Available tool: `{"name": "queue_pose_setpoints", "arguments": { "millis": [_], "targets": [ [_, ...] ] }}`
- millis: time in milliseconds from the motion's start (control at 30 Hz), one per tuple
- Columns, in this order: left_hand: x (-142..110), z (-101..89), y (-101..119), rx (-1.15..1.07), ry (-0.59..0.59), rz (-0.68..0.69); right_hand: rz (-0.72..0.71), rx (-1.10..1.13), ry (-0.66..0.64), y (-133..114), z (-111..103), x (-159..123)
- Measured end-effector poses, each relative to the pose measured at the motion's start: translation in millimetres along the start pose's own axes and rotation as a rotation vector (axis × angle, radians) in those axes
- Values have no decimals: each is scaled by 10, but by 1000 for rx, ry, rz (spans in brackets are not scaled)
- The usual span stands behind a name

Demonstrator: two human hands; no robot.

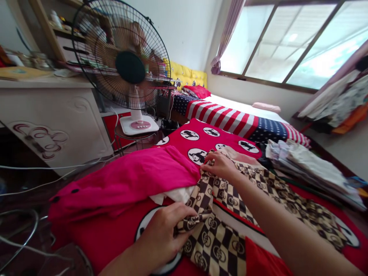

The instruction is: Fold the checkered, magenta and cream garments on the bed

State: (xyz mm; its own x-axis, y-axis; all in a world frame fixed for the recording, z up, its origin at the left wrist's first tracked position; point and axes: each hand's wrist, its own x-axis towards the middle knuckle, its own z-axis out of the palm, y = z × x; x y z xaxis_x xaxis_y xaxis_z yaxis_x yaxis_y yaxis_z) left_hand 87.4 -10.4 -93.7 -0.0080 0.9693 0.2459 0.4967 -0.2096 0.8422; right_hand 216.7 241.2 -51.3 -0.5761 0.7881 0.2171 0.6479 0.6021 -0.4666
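Risk: checked cloth [215,245] lies bunched on red blanket [198,134]; loose fold could slide if left hand lifts, or catch pink garment [123,184] touching cloth at left. Left to right: left hand [163,237] nearly flat, partly open, pressing on fold, no clear grip. Right hand [218,165] curled on cloth's upper edge; pinch hidden, cannot tell. Folded clothes stack [310,168] right of right hand.
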Motion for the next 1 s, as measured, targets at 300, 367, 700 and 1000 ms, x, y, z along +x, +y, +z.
{"name": "queue_pose_setpoints", "arguments": {
  "millis": [300, 367, 700, 1000],
  "targets": [
    [10, 13, -20, 15, 24, -3, 200, 289, 18, 35, 6, -89],
    [21, 35, 4, 5, 32, 14, 269, 366, 64, 119, -64, -173],
    [60, 118, 123, 69, -17, -43, 422, 255, 107, 390, -100, -345],
    [267, 228, 461, 170, -46, 54, 434, 598, 345, 530, -250, -182]
  ]
}}
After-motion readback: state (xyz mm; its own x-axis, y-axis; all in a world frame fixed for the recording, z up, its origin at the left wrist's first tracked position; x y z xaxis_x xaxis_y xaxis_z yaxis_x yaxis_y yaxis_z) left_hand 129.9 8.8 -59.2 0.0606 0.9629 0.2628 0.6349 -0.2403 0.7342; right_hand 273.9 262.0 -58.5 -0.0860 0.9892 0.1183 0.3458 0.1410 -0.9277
